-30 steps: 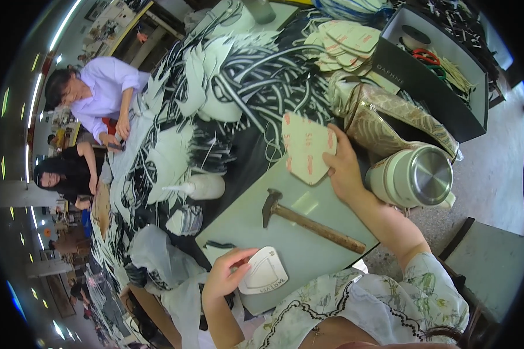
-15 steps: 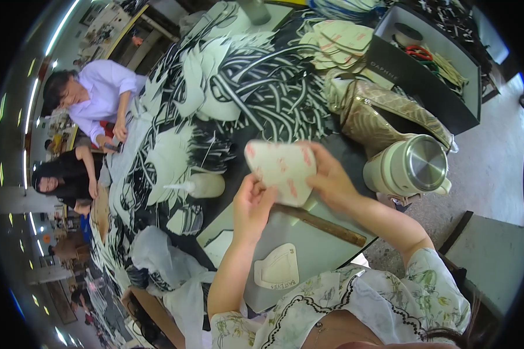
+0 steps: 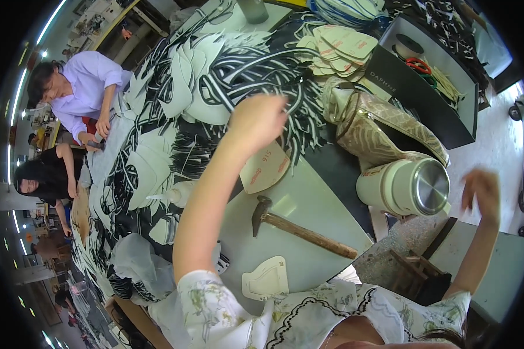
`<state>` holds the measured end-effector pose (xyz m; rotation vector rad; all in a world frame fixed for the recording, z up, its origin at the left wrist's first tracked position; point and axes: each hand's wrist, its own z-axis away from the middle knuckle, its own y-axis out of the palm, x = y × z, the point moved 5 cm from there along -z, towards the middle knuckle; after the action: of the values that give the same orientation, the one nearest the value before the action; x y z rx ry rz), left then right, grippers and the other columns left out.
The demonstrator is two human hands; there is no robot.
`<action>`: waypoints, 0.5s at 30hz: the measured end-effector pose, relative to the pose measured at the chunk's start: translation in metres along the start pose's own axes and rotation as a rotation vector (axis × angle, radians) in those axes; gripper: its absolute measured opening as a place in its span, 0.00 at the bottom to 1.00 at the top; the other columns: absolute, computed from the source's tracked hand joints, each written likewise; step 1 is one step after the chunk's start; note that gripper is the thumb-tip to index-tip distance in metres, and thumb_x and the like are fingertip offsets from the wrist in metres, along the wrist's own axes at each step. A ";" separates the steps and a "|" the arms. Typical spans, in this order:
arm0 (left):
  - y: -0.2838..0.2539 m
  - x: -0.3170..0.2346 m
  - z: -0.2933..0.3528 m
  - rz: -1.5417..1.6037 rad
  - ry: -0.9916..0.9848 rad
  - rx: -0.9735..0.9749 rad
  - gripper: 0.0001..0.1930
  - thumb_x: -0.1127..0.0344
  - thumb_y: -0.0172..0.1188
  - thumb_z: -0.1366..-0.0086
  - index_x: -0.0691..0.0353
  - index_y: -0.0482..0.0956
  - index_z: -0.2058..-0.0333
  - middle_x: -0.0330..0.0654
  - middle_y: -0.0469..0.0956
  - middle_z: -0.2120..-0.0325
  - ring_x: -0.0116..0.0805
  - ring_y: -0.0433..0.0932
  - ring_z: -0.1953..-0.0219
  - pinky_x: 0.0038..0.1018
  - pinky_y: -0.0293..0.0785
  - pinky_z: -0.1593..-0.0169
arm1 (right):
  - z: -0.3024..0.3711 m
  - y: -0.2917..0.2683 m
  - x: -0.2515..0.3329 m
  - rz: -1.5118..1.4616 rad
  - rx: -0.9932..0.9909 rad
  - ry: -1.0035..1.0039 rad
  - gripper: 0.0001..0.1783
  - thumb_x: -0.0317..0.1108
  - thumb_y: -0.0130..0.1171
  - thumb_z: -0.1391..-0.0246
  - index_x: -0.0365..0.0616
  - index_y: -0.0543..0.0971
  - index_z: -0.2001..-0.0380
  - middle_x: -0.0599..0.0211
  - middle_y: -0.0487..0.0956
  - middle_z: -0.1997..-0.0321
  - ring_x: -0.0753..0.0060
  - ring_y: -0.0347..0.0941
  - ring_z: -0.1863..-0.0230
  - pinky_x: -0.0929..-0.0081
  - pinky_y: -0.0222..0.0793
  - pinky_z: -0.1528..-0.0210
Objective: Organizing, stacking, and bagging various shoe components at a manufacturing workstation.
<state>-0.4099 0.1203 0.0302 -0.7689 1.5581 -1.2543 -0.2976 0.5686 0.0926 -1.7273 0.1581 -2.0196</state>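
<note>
My left hand (image 3: 259, 119) reaches over a tangled pile of black-and-white strips (image 3: 308, 125), its bent fingers blurred and partly hidden. Whether it grips a strip I cannot tell. Below its wrist, a cream curved piece with red print (image 3: 266, 170) lies at the far corner of the pale board (image 3: 314, 200). Out past the white lidded mug (image 3: 375, 186), my right hand (image 3: 482, 192) hangs in the air with nothing visible in it, fingers loosely apart and smeared. A wooden-handled hammer (image 3: 308, 232) and a cream curved template (image 3: 266, 278) rest on the board.
A gold patterned pouch (image 3: 367, 125) lies open beside a black box (image 3: 425, 96) with scissors and a spool. Cream cut pieces (image 3: 343, 46) are stacked behind. A squeeze bottle (image 3: 180, 193) is partly behind my left forearm. Two people (image 3: 90, 87) work at the far left.
Both hands have let go of the cream piece, which now lies on the board. My left hand moved up to the strips; my right hand swung out to the right. The hammer is uncovered.
</note>
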 end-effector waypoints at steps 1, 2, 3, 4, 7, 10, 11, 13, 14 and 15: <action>0.006 -0.016 -0.023 0.049 0.143 -0.056 0.09 0.65 0.57 0.45 0.62 0.78 0.67 0.46 0.79 0.65 0.47 0.79 0.60 0.39 0.76 0.59 | -0.030 0.000 0.028 -0.010 -0.109 -0.209 0.13 0.33 0.47 0.38 0.35 0.75 0.60 0.70 0.73 0.85 0.82 0.70 0.84 0.89 0.62 0.84; 0.021 -0.024 -0.042 0.047 0.269 -0.091 0.09 0.66 0.56 0.45 0.60 0.78 0.66 0.43 0.79 0.63 0.45 0.77 0.57 0.39 0.73 0.54 | -0.062 0.012 0.049 0.057 -0.034 -0.320 0.13 0.32 0.45 0.37 0.36 0.74 0.56 0.69 0.74 0.78 0.84 0.69 0.79 0.87 0.64 0.77; 0.035 -0.020 -0.050 0.019 0.374 -0.119 0.09 0.66 0.55 0.44 0.59 0.78 0.65 0.40 0.79 0.62 0.42 0.76 0.54 0.40 0.71 0.50 | -0.097 0.041 0.068 0.055 0.041 -0.350 0.13 0.33 0.47 0.37 0.38 0.75 0.55 0.68 0.77 0.71 0.85 0.72 0.71 0.84 0.68 0.69; 0.051 -0.011 -0.057 0.014 0.367 -0.120 0.09 0.66 0.55 0.44 0.59 0.78 0.65 0.40 0.79 0.62 0.42 0.76 0.54 0.40 0.71 0.50 | -0.128 0.070 0.086 0.106 0.078 -0.398 0.13 0.33 0.48 0.38 0.37 0.75 0.54 0.67 0.78 0.67 0.82 0.73 0.67 0.82 0.69 0.64; 0.070 0.011 -0.065 -0.325 0.301 -0.287 0.13 0.57 0.59 0.41 0.56 0.78 0.61 0.37 0.77 0.64 0.35 0.73 0.51 0.53 0.56 0.40 | -0.206 0.146 0.111 0.340 0.288 -0.648 0.14 0.30 0.51 0.40 0.36 0.76 0.54 0.62 0.79 0.55 0.74 0.74 0.54 0.75 0.69 0.52; 0.059 0.010 -0.064 -0.447 0.190 -0.153 0.11 0.56 0.58 0.40 0.55 0.82 0.67 0.36 0.79 0.69 0.35 0.74 0.55 0.53 0.56 0.40 | -0.259 0.191 0.105 0.564 0.360 -0.717 0.14 0.26 0.54 0.45 0.39 0.77 0.55 0.59 0.78 0.52 0.66 0.72 0.49 0.71 0.66 0.47; 0.053 0.014 -0.061 -0.450 0.177 -0.159 0.12 0.55 0.57 0.40 0.55 0.82 0.70 0.36 0.79 0.71 0.35 0.74 0.57 0.53 0.55 0.39 | -0.273 0.200 0.101 0.666 0.373 -0.798 0.14 0.25 0.55 0.47 0.41 0.78 0.56 0.58 0.77 0.52 0.65 0.71 0.48 0.70 0.65 0.46; 0.049 0.020 -0.058 -0.436 0.128 -0.104 0.12 0.55 0.57 0.40 0.56 0.83 0.71 0.36 0.79 0.71 0.36 0.74 0.58 0.52 0.55 0.38 | -0.305 0.211 0.083 0.826 0.325 -0.771 0.21 0.31 0.61 0.51 0.43 0.76 0.52 0.60 0.75 0.48 0.64 0.68 0.43 0.64 0.63 0.43; 0.049 0.022 -0.059 -0.433 0.121 -0.070 0.12 0.56 0.58 0.41 0.57 0.83 0.71 0.37 0.79 0.70 0.36 0.74 0.58 0.51 0.55 0.38 | -0.318 0.218 0.073 0.980 0.277 -0.744 0.29 0.37 0.66 0.55 0.45 0.73 0.48 0.62 0.73 0.44 0.63 0.64 0.38 0.57 0.61 0.40; 0.047 0.023 -0.061 -0.435 0.125 -0.068 0.12 0.56 0.58 0.41 0.57 0.83 0.71 0.37 0.79 0.70 0.36 0.74 0.58 0.51 0.55 0.38 | -0.317 0.224 0.067 0.977 0.273 -0.742 0.29 0.37 0.66 0.55 0.45 0.73 0.48 0.62 0.73 0.44 0.63 0.64 0.38 0.57 0.61 0.40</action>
<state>-0.4708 0.1341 -0.0202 -1.1349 1.5902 -1.5932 -0.5449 0.2750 0.0033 -1.6239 0.3620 -0.6329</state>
